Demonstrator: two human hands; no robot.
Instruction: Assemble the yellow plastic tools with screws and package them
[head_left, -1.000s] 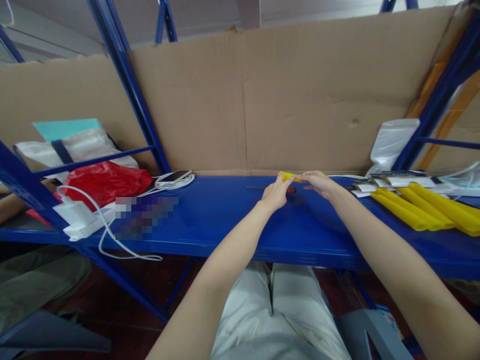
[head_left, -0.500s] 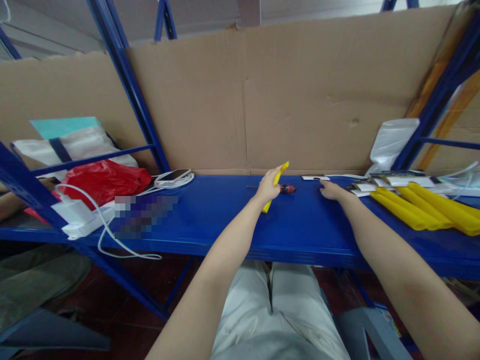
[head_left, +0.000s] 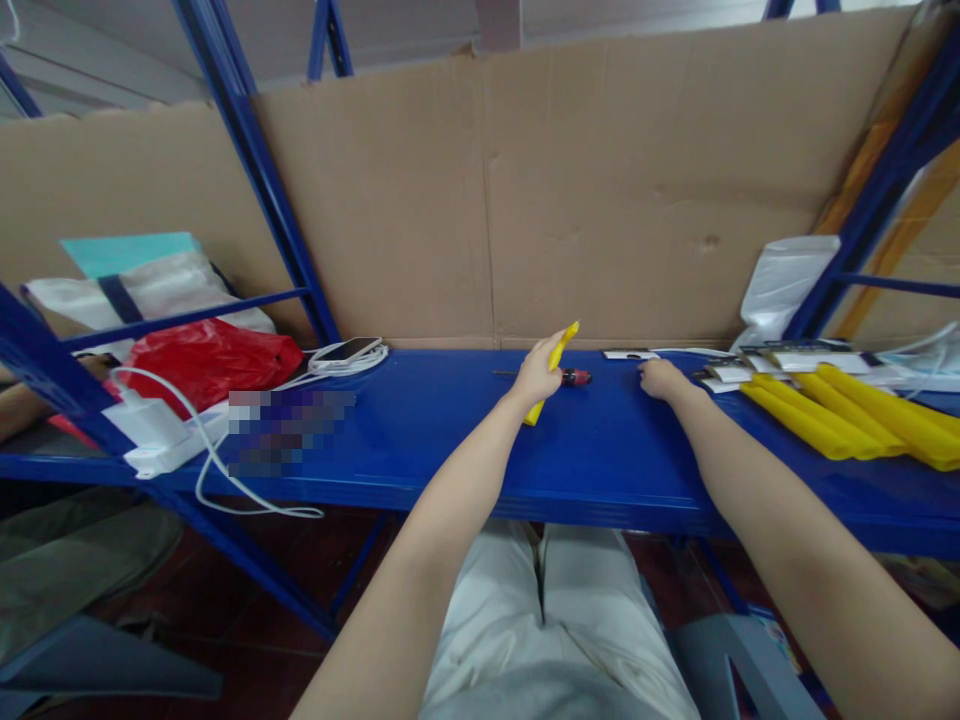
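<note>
My left hand (head_left: 538,372) is closed round a long, flat yellow piece (head_left: 564,343), whose two ends stick out above and below the fist. Beside that hand a screwdriver with a red-and-black handle (head_left: 576,377) lies on the blue tabletop, its thin shaft pointing left. Farther right, my right hand (head_left: 658,380) rests low over the table with its fingers curled in. Whatever those fingers hold, if anything, is hidden. Just beyond it, by the cardboard, lies a white card (head_left: 624,355) with a dark mark.
Several yellow tubes (head_left: 862,415) with white-and-black cards lie at the right. On the left are a phone (head_left: 352,350) on coiled white cable, a power strip (head_left: 169,455) with a charger, and a red bag (head_left: 210,360). A cardboard sheet (head_left: 600,190) closes off the back.
The fingers of my right hand, stretched toward the white card before, have curled in and drawn slightly back. My left hand keeps its hold on the yellow piece, almost unmoved.
</note>
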